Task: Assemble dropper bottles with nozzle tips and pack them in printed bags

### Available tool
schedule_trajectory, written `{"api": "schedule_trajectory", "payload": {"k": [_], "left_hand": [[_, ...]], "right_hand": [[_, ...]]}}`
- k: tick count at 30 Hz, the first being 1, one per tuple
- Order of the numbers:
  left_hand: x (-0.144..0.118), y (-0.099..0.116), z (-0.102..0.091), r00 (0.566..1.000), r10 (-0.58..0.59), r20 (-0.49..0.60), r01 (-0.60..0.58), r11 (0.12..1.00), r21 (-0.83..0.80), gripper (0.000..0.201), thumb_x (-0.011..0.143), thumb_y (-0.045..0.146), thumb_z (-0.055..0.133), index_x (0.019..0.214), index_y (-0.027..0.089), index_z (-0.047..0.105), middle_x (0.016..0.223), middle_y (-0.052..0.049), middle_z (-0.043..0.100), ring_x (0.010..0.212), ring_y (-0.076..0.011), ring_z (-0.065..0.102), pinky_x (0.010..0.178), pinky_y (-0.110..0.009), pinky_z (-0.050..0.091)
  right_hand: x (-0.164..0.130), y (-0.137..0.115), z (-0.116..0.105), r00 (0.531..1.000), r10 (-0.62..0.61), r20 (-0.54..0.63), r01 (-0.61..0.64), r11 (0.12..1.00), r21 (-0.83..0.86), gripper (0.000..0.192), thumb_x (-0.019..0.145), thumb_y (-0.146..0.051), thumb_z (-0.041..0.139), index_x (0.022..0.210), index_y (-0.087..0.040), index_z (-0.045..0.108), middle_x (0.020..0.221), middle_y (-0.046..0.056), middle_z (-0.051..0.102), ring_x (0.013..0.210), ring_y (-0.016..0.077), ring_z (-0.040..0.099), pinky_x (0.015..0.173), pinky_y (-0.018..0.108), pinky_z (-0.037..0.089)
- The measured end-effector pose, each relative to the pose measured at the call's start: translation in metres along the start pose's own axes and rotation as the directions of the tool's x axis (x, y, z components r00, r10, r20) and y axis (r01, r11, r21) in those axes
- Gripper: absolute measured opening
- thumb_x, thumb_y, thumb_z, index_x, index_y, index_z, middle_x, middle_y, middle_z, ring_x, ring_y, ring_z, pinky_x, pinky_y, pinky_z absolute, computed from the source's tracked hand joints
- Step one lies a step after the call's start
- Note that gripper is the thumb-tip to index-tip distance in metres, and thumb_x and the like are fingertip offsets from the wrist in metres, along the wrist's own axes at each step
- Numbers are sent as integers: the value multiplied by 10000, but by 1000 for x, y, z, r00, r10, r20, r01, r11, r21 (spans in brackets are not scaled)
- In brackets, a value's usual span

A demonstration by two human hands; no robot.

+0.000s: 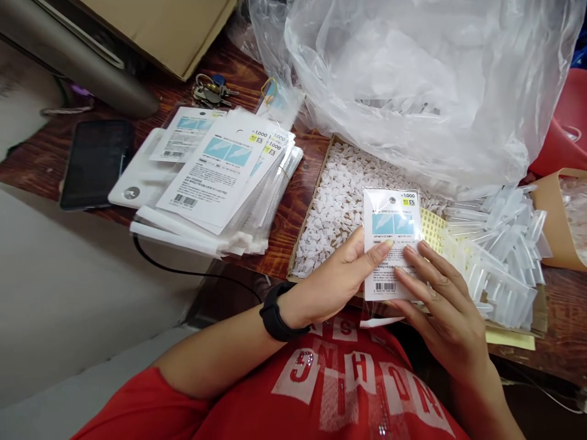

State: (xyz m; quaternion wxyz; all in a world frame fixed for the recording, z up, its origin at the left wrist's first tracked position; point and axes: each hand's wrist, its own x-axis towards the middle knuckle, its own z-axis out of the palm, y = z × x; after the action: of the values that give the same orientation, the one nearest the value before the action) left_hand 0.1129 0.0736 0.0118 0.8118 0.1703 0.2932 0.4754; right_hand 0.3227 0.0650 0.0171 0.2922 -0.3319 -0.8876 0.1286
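Observation:
A printed white card in a clear plastic sleeve (pixel 392 208) is held upright in front of my chest. My left hand (pixel 353 269), with a black band on its wrist, pinches the sleeve's left edge, thumb across the front. The fingers of my right hand (pixel 440 293) lie against the card's lower right side, and the thumb is near its lower edge. Below the card the sleeve's open flap hangs loose. Behind it sits a shallow cardboard tray (pixel 306 229) with many small white plastic pieces (pixel 342 177) and clear plastic tubes (pixel 509 244).
Left of the tray lies a stack of similar sleeved cards (pixel 215 171). Beyond are a phone (pixel 95 160), keys (pixel 213 91) and a cardboard box (pixel 160 27). A large clear plastic bag (pixel 413 73) overhangs the tray's back. A yellow dotted sheet (pixel 433 231) lies on the tray.

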Motion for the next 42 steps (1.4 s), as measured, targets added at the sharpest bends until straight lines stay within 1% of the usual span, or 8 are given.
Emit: {"api": "schedule_trajectory", "payload": {"k": [14,21,23,26,29,31,38,42], "left_hand": [[6,-10,2,997,22,-80,-25,999,-34,457,942,391,838,1321,209,658,1453,-101,725,1388,-317,643,1119,-421,515],[2,-2,-2,997,-4,-81,4,1000,7,449,924,273,858,1312,202,642,1420,-109,747,1355,-306,676,1127,-427,523],[1,1,-5,998,-2,-63,3,1000,8,454,918,249,862,1316,197,648,1399,-104,761,1308,-293,707,1112,-420,535],[0,4,-8,1000,-2,-29,3,1000,14,393,932,265,852,1282,182,693,1358,-102,783,1245,-273,740,1077,-396,557],[0,5,-8,1000,-19,1,19,1000,19,348,946,258,840,1264,176,724,1340,-101,793,1227,-256,747,1079,-381,553],[0,5,-8,999,-36,4,36,999,17,332,956,276,829,1259,173,740,1345,-108,790,1241,-265,741,1097,-393,541],[1,3,-15,996,-64,-60,64,998,-4,379,953,353,829,1282,187,743,1352,-122,782,1239,-303,736,1074,-435,549],[1,7,-18,986,-126,-105,125,992,-11,347,981,321,790,1292,179,732,1322,-129,786,1170,-293,759,1000,-409,582]], "right_hand": [[-2,7,3,1000,12,-7,-12,999,-39,585,919,-109,813,1472,-212,651,1516,141,665,1507,300,560,1247,530,466],[-2,9,2,986,158,58,-167,968,190,595,957,-133,770,1501,-329,631,1645,54,544,1594,267,441,1304,490,430],[-7,8,0,950,311,32,-306,904,298,587,966,-217,781,1508,-376,622,1643,39,526,1555,270,483,1295,490,441],[-13,5,-1,827,562,10,-499,727,472,547,1008,-299,733,1528,-399,595,1372,47,679,1243,204,693,1066,382,622],[-10,1,0,750,660,46,-574,613,543,502,1013,-291,729,1493,-382,615,1078,12,726,894,129,726,753,238,654],[-7,-2,1,737,674,40,-581,602,547,478,1001,-278,744,1460,-358,635,1015,1,721,813,112,714,687,211,641],[-6,-2,2,808,564,174,-566,657,499,564,1026,-264,704,1557,-337,530,903,-17,690,708,124,707,604,237,618],[6,-3,-7,915,402,33,-402,904,149,573,964,-266,782,1502,-340,598,1254,65,654,1148,215,687,998,381,615]]}}
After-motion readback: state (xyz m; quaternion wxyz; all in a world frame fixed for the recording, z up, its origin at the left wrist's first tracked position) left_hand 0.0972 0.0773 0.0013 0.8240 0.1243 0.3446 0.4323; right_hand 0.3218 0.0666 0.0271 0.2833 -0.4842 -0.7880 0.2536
